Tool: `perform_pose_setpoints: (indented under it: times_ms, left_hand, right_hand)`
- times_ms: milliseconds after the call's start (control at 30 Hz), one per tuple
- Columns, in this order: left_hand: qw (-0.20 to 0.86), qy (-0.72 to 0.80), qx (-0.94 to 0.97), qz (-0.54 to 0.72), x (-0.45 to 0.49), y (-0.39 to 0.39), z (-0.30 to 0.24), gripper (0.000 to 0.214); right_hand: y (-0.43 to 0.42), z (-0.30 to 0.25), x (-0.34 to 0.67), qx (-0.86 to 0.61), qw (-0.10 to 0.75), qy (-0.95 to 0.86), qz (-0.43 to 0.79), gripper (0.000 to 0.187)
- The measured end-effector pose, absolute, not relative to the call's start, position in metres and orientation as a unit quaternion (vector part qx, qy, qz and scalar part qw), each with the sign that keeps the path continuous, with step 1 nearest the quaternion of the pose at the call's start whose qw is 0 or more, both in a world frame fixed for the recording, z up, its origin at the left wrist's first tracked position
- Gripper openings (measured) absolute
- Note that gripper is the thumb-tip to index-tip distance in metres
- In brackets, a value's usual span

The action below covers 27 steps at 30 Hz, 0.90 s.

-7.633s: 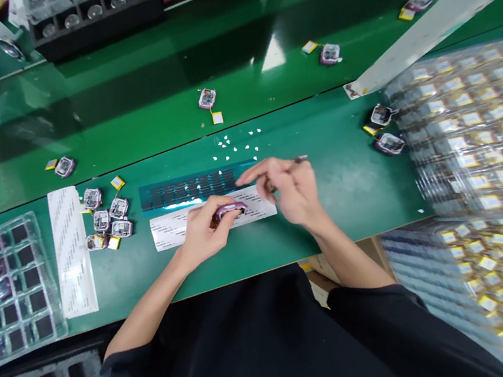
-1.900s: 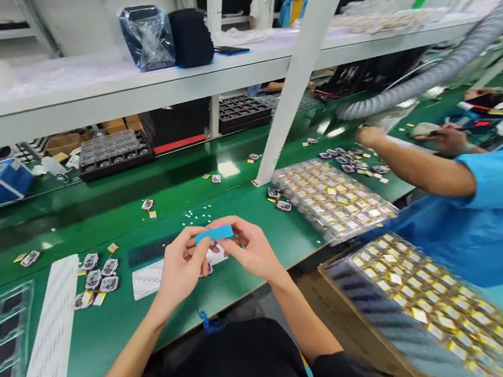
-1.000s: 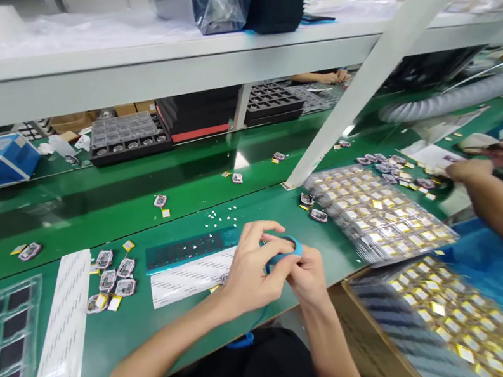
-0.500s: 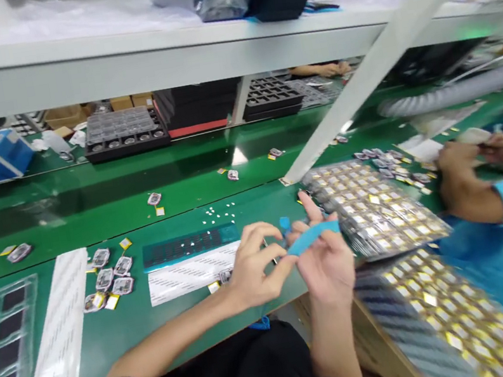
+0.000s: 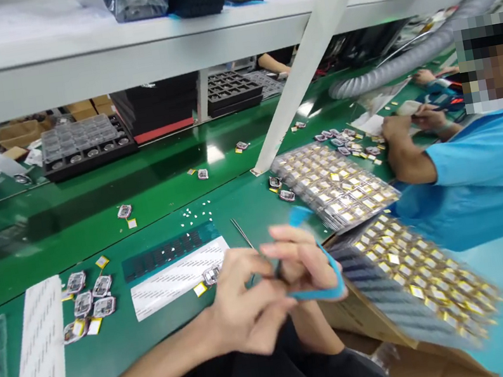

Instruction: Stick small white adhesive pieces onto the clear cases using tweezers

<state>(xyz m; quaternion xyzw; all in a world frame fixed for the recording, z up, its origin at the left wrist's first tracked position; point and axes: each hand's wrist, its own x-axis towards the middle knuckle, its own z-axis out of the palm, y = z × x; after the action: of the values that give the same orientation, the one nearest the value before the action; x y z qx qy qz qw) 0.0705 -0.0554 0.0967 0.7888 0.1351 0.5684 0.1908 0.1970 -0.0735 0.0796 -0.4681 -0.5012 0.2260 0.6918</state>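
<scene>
My left hand (image 5: pixel 250 298) is closed in a pinch on a blue strip (image 5: pixel 320 295), which looks like tape or a band. The strip loops around the curled fingers of my right hand (image 5: pixel 305 263), and one end sticks up above them. My fingertips meet over the bench's front edge, and they partly hide each other. Just beyond them lies a pair of thin metal tweezers (image 5: pixel 242 234). Left of my hands is a white printed backing sheet (image 5: pixel 171 282) with a dark teal strip (image 5: pixel 170 250) along its top. A small framed part (image 5: pixel 211 275) with a yellow-edged tab rests by my left hand.
Several small framed parts (image 5: pixel 83 303) lie by a long white strip (image 5: pixel 40 365). Small white bits (image 5: pixel 195 214) are scattered farther back. Trays of yellow-edged parts (image 5: pixel 337 184) stand at right, near a co-worker in a blue sleeve (image 5: pixel 472 151). A slanted white post (image 5: pixel 297 90) rises behind.
My view has swung right. My right hand has gone from spread fingers to curled, and the blue strip now bends around it. The tweezers now show on the bench.
</scene>
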Motion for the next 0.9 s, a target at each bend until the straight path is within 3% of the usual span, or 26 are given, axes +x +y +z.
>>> perform_pose_setpoints:
  times_ms: [100, 233, 300, 367, 467, 533, 600, 700, 767, 900]
  left_hand:
    - [0.19, 0.124, 0.8, 0.556, 0.076, -0.051, 0.093, 0.009]
    - [0.184, 0.215, 0.779, 0.56, 0.084, -0.04, 0.079, 0.006]
    - [0.203, 0.238, 0.779, 0.543, 0.085, -0.04, 0.076, 0.007]
    - [0.258, 0.24, 0.788, 0.505, 0.085, -0.044, 0.076, 0.01]
    - [0.341, 0.245, 0.794, 0.439, 0.082, -0.049, 0.08, 0.014]
    - [0.316, 0.262, 0.8, 0.437, 0.08, -0.051, 0.083, 0.017]
    - [0.245, 0.272, 0.813, 0.452, 0.08, -0.053, 0.083, 0.019]
    - [0.148, 0.259, 0.834, 0.464, 0.082, -0.056, 0.08, 0.018]
    - [0.103, 0.25, 0.837, 0.475, 0.083, -0.056, 0.077, 0.018]
    - [0.138, 0.291, 0.782, 0.533, 0.084, -0.045, 0.067, 0.012]
  right_hand:
    - [-0.075, 0.088, 0.197, -0.339, 0.775, -0.464, 0.262, 0.069]
    - [-0.057, 0.104, 0.193, -0.274, 0.749, -0.387, 0.463, 0.072]
    - [-0.046, 0.113, 0.197, -0.275, 0.751, -0.358, 0.482, 0.071]
    - [-0.035, 0.121, 0.203, -0.285, 0.781, -0.345, 0.436, 0.061]
    - [-0.019, 0.124, 0.21, -0.314, 0.833, -0.368, 0.268, 0.049]
    - [-0.007, 0.118, 0.21, -0.367, 0.819, -0.419, 0.138, 0.051]
    - [0.003, 0.107, 0.206, -0.441, 0.749, -0.49, 0.064, 0.044]
    - [0.012, 0.094, 0.2, -0.515, 0.591, -0.62, 0.037, 0.026]
    - [0.014, 0.092, 0.198, -0.528, 0.535, -0.659, 0.036, 0.026]
    - [0.016, 0.101, 0.201, -0.469, 0.664, -0.548, 0.196, 0.028]
